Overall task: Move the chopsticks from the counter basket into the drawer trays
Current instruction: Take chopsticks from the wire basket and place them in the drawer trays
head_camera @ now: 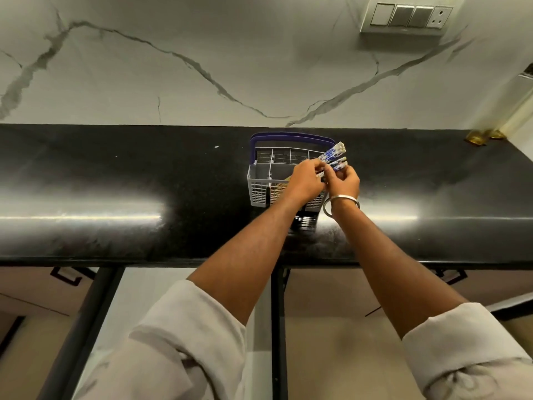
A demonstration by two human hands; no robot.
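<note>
Pinching the chopsticks over the basket, both hands, left and right, grip mid-shaft; they seem light, stiff, slippery.

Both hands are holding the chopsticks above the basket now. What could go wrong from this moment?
1. The left hand and right hand pinch several chopsticks as a loose fan, so one might slip out and fall on the counter.
2. The basket is light plastic; lifting chopsticks caught in its grid could tip it.
3. No open drawer is visible, so a hand may have to let go to open one.
</note>
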